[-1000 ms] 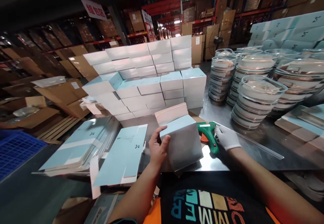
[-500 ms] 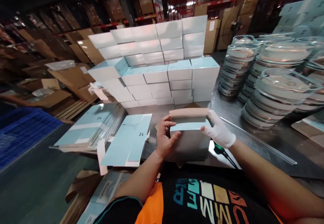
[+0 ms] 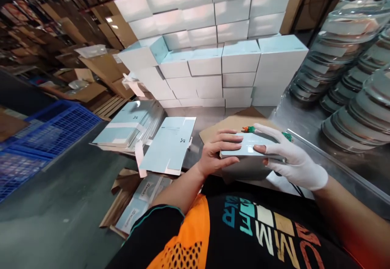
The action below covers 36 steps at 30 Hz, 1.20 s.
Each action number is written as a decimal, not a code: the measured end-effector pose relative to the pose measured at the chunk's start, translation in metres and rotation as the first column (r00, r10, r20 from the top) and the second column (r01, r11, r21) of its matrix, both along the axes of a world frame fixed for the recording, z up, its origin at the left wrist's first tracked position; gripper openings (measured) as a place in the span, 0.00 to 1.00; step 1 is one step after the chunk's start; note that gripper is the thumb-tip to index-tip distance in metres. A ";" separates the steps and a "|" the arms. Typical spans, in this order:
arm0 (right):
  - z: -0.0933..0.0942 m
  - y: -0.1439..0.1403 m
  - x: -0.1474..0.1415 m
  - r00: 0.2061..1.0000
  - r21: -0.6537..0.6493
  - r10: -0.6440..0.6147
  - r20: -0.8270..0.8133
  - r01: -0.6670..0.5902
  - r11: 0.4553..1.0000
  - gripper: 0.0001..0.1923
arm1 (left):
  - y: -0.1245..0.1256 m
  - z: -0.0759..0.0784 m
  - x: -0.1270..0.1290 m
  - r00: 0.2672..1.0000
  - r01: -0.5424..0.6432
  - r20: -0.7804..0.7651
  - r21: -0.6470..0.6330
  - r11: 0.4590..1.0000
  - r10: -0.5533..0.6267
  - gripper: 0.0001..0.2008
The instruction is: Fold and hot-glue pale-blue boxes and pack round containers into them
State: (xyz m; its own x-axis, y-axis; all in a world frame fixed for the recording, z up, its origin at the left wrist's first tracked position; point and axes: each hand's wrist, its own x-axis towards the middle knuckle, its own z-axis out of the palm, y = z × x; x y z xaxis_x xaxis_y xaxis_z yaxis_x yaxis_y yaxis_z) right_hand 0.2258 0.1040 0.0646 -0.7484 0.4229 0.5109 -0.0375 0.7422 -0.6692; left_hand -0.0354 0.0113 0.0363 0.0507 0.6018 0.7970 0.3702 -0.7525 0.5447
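Observation:
A small carton point(image 3: 247, 166) with a light blue top and pale sides stands on the table before me, its lid flap folded down. Bare, my left hand point(image 3: 217, 150) grips its left end, fingers across the top and thumb along the front edge. My right hand point(image 3: 292, 159), in a white glove with bare fingertips showing, holds the right end, with fingers on the top and at the front. Behind the carton, partly hidden by the glove, lies a green and orange object point(image 3: 249, 129) that I cannot make out. A brown cardboard sheet point(image 3: 213, 128) lies underneath.
A wall of stacked white and blue cartons point(image 3: 207, 86) rises at the back. To the left lie flat blue carton blanks point(image 3: 169, 143) and a thicker pile point(image 3: 122, 127). Stacked clear-lidded containers point(image 3: 359, 115) stand at right. A blue crate point(image 3: 61, 127) sits far left.
The carton's raised top flap has been folded down, so its blue top is now closed. Both hands have moved onto the top. The view has tilted down.

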 end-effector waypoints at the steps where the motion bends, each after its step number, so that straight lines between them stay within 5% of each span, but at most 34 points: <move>1: 0.000 0.001 0.000 1.000 -0.007 -0.005 0.012 0.005 1.000 0.15 | 0.000 0.000 0.000 1.000 0.011 0.003 0.010 1.000 -0.011 0.14; 8: -0.004 -0.003 0.002 0.999 0.028 0.016 -0.028 -0.016 0.999 0.15 | -0.002 0.021 -0.016 0.970 0.043 -0.239 -0.036 0.998 -0.050 0.16; 12: -0.021 -0.009 0.003 0.993 -0.094 -0.107 -0.043 0.103 0.990 0.42 | -0.010 0.041 -0.027 0.929 0.148 -0.324 -0.120 0.982 -0.180 0.26; 14: -0.032 -0.011 0.005 0.986 -0.153 -0.161 -0.030 0.155 0.976 0.56 | -0.016 0.045 -0.029 0.931 0.180 -0.279 -0.215 0.960 -0.237 0.36; 17: -0.046 -0.013 0.008 0.988 -0.179 -0.145 0.053 0.152 0.972 0.62 | -0.023 0.040 -0.028 0.958 0.283 0.020 -0.262 0.923 -0.288 0.47; 20: -0.052 -0.017 0.011 0.972 -0.227 -0.173 0.157 0.206 0.952 0.65 | -0.023 0.032 -0.030 0.898 0.154 0.430 -0.114 0.981 -0.091 0.32; 24: -0.055 -0.019 0.009 0.943 -0.233 -0.261 0.208 0.307 0.923 0.62 | -0.011 0.024 -0.047 0.674 -0.177 0.708 -0.122 0.977 0.211 0.20; 27: -0.058 -0.019 0.006 0.960 -0.252 -0.228 0.161 0.263 0.931 0.53 | -0.002 0.015 -0.058 0.608 -0.199 0.732 -0.234 0.952 0.307 0.25; 31: -0.063 -0.023 0.002 0.969 -0.344 -0.196 0.153 0.238 0.908 0.42 | 0.007 -0.004 -0.055 0.624 -0.172 0.677 -0.367 0.914 0.390 0.29; 33: -0.062 -0.023 0.001 0.932 -0.367 -0.308 0.192 0.359 0.858 0.40 | 0.012 -0.015 -0.053 0.627 -0.187 0.654 -0.402 0.896 0.424 0.31; 36: -0.053 -0.019 0.001 0.816 -0.444 -0.528 0.236 0.574 0.688 0.37 | 0.019 -0.029 -0.057 0.575 -0.234 0.653 -0.447 0.863 0.494 0.33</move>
State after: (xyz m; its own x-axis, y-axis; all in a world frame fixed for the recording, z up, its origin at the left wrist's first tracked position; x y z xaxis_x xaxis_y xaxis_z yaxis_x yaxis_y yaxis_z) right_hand 0.2264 0.0851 0.0114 -0.3313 0.9404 0.0772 0.3469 0.1975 -0.9169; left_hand -0.0925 0.0300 0.0076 -0.7366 0.6279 0.2513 -0.0386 -0.4100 0.9113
